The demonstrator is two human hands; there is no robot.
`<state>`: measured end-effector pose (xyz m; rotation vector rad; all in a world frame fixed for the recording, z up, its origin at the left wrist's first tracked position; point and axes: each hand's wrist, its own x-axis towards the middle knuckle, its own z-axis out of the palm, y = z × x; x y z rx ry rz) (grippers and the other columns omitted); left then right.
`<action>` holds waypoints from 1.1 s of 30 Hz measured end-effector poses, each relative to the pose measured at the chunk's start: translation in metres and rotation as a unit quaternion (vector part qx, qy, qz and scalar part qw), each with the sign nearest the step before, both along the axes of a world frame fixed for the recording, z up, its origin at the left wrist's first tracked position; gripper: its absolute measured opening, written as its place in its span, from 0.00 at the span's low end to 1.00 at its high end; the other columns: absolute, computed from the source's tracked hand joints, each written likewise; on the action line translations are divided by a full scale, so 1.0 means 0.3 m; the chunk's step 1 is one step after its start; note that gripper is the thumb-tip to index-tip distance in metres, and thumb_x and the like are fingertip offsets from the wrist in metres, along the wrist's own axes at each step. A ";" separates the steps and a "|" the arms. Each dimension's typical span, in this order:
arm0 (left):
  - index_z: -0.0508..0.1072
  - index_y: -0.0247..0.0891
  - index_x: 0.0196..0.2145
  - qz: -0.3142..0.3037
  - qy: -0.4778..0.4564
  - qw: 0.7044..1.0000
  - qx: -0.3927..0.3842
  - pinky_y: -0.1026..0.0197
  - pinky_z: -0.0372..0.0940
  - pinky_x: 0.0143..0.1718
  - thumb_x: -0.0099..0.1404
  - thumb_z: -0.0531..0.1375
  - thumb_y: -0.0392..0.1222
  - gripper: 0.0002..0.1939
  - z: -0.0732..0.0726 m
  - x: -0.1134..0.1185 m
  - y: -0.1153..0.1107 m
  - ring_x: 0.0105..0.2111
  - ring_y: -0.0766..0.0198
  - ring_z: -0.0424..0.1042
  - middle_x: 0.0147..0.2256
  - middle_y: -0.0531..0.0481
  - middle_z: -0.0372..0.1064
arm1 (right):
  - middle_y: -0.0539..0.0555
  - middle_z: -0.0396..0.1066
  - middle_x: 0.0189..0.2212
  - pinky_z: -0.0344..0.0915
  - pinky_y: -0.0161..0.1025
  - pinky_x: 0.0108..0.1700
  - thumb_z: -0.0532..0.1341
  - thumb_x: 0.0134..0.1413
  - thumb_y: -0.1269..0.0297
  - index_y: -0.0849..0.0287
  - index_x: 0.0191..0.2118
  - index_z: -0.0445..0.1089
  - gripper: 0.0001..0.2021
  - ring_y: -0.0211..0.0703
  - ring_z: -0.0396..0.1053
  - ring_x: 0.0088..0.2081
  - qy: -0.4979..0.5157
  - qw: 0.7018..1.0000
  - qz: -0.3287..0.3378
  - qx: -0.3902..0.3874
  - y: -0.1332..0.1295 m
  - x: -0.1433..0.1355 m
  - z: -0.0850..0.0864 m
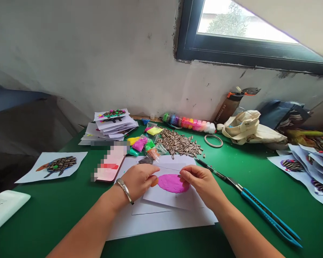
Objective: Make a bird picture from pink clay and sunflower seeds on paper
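In the head view, both hands work over a white card (164, 201) that lies on larger white sheets (140, 227) on the green tabletop (70, 222). On the card is a flat magenta clay oval (170, 183), with an orange clay piece (154, 182) at its left end and thin drawn legs below. The left hand (140, 181), with a silver bracelet (125, 191) on its wrist, has thumb and forefinger close together beside the orange piece; whether they grip anything, I cannot tell. The right hand (200, 179) pinches a small dark sunflower seed (179, 176) over the oval's right part. Beyond the hands are a heap of striped seeds (179, 141) and small bags of coloured clay (141, 143). A card with a seed-covered bird (61, 165) lies to the left; a long blue-handled tool (269, 215) lies to the right.
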<state>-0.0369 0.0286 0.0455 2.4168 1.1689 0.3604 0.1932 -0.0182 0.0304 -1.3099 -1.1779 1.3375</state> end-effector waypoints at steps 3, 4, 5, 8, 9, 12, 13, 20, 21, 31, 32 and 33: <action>0.74 0.38 0.43 -0.036 0.043 0.998 -0.013 0.58 0.65 0.45 0.65 0.54 0.36 0.12 0.013 0.000 -0.005 0.43 0.57 0.71 0.41 0.48 0.74 | 0.48 0.65 0.22 0.58 0.33 0.28 0.65 0.50 0.55 0.61 0.28 0.70 0.13 0.34 0.61 0.25 -0.012 1.000 -0.003 0.021 0.005 0.006 -0.011; 0.74 0.39 0.41 -0.052 0.057 0.997 -0.014 0.58 0.64 0.44 0.64 0.55 0.36 0.10 0.014 0.000 -0.006 0.42 0.57 0.71 0.40 0.48 0.74 | 0.47 0.64 0.22 0.56 0.32 0.27 0.65 0.50 0.56 0.61 0.28 0.69 0.12 0.33 0.59 0.25 -0.012 1.000 -0.005 0.024 0.007 0.007 -0.016; 0.73 0.39 0.38 -0.067 0.070 0.995 -0.015 0.58 0.64 0.44 0.63 0.55 0.36 0.08 0.015 0.000 -0.008 0.42 0.57 0.70 0.39 0.49 0.73 | 0.46 0.62 0.21 0.54 0.32 0.27 0.66 0.49 0.56 0.61 0.28 0.69 0.12 0.33 0.57 0.25 -0.012 1.000 -0.007 0.027 0.008 0.009 -0.020; 0.70 0.39 0.32 -0.087 0.103 0.991 -0.015 0.59 0.63 0.41 0.59 0.58 0.35 0.02 0.011 0.000 -0.011 0.39 0.58 0.68 0.36 0.50 0.70 | 0.45 0.59 0.21 0.50 0.32 0.26 0.66 0.48 0.57 0.60 0.27 0.67 0.12 0.33 0.54 0.25 -0.009 0.999 -0.006 0.033 0.010 0.011 -0.029; 0.70 0.39 0.31 -0.087 0.112 0.990 -0.014 0.59 0.63 0.40 0.58 0.59 0.36 0.02 0.009 0.002 -0.012 0.40 0.57 0.68 0.37 0.50 0.69 | 0.45 0.59 0.21 0.50 0.32 0.26 0.67 0.48 0.57 0.60 0.27 0.66 0.13 0.33 0.53 0.25 -0.008 0.999 -0.005 0.035 0.009 0.011 -0.029; 0.71 0.40 0.35 -0.079 0.133 0.988 -0.002 0.54 0.63 0.44 0.57 0.61 0.39 0.07 -0.001 0.007 -0.019 0.44 0.53 0.66 0.41 0.47 0.67 | 0.45 0.59 0.21 0.50 0.33 0.26 0.66 0.48 0.57 0.60 0.26 0.67 0.12 0.33 0.53 0.25 -0.007 0.999 -0.006 0.039 0.006 0.011 -0.023; 0.72 0.40 0.37 -0.076 0.140 0.987 0.003 0.52 0.63 0.46 0.56 0.61 0.40 0.09 -0.006 0.009 -0.022 0.46 0.51 0.65 0.43 0.46 0.67 | 0.46 0.60 0.21 0.51 0.33 0.27 0.66 0.48 0.57 0.61 0.27 0.68 0.12 0.33 0.54 0.25 -0.009 0.999 -0.009 0.041 0.005 0.010 -0.019; 0.72 0.40 0.46 -0.064 0.138 0.988 0.018 0.49 0.60 0.51 0.56 0.64 0.42 0.19 -0.046 0.020 -0.031 0.51 0.47 0.62 0.48 0.41 0.66 | 0.51 0.70 0.25 0.61 0.37 0.33 0.68 0.44 0.54 0.62 0.31 0.76 0.14 0.39 0.65 0.29 0.001 0.998 -0.053 0.020 0.012 0.016 0.003; 0.72 0.39 0.46 -0.063 0.135 0.989 0.017 0.49 0.60 0.52 0.56 0.64 0.43 0.19 -0.048 0.023 -0.032 0.51 0.47 0.62 0.48 0.41 0.66 | 0.52 0.71 0.26 0.63 0.38 0.34 0.69 0.42 0.54 0.62 0.32 0.76 0.15 0.40 0.66 0.29 0.009 0.998 -0.060 0.015 0.013 0.018 0.003; 0.71 0.40 0.41 -0.027 0.117 0.993 -0.002 0.51 0.62 0.49 0.56 0.64 0.43 0.15 -0.016 0.025 -0.034 0.50 0.48 0.62 0.46 0.44 0.66 | 0.52 0.73 0.25 0.64 0.38 0.33 0.66 0.47 0.51 0.62 0.32 0.74 0.16 0.40 0.68 0.28 -0.005 0.999 -0.047 0.024 0.018 0.025 0.000; 0.71 0.40 0.38 -0.023 0.118 0.993 0.003 0.51 0.61 0.49 0.55 0.64 0.44 0.12 -0.012 0.024 -0.033 0.49 0.48 0.62 0.45 0.45 0.66 | 0.51 0.71 0.24 0.62 0.36 0.32 0.65 0.48 0.52 0.61 0.31 0.73 0.15 0.38 0.66 0.27 -0.020 0.998 -0.046 0.031 0.018 0.025 0.001; 0.70 0.40 0.35 -0.019 0.120 0.993 0.006 0.51 0.61 0.49 0.55 0.64 0.44 0.11 -0.010 0.023 -0.033 0.49 0.49 0.63 0.44 0.45 0.67 | 0.50 0.69 0.23 0.61 0.35 0.31 0.65 0.49 0.52 0.61 0.29 0.72 0.15 0.37 0.64 0.26 -0.034 0.998 -0.046 0.036 0.018 0.026 0.002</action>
